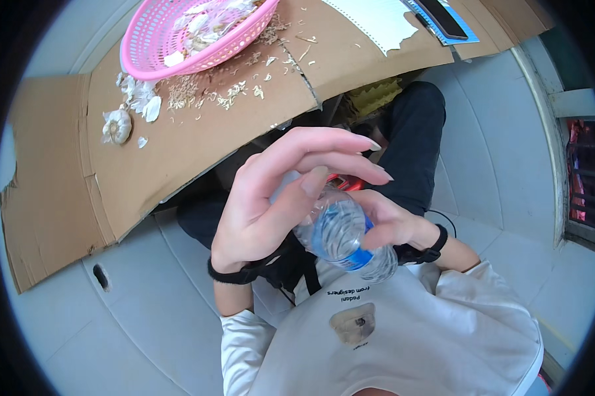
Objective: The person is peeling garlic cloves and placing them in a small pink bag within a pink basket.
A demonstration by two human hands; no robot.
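Note:
A clear plastic water bottle (pixel 334 227) with a blue label is tilted in front of my chest. Its base points down towards my shirt, and its upper end runs in under my left hand. My right hand (pixel 389 220) grips the body of the bottle from the right side. Around the upper end curls my left hand (pixel 272 198), thumb across the near side and fingers stretched out to the right. The cap and mouth are hidden by this hand. Partly covered behind the bottle, a red object (pixel 347 182) shows near my lap.
A cardboard-covered surface (pixel 178 163) lies beyond my knees. On it are a pink plastic basket (pixel 198 67) with garlic peelings, a garlic bulb (pixel 116 126), scattered scraps (pixel 183 94), a torn notebook sheet (pixel 372 22) and a phone (pixel 443 17) on a blue notebook.

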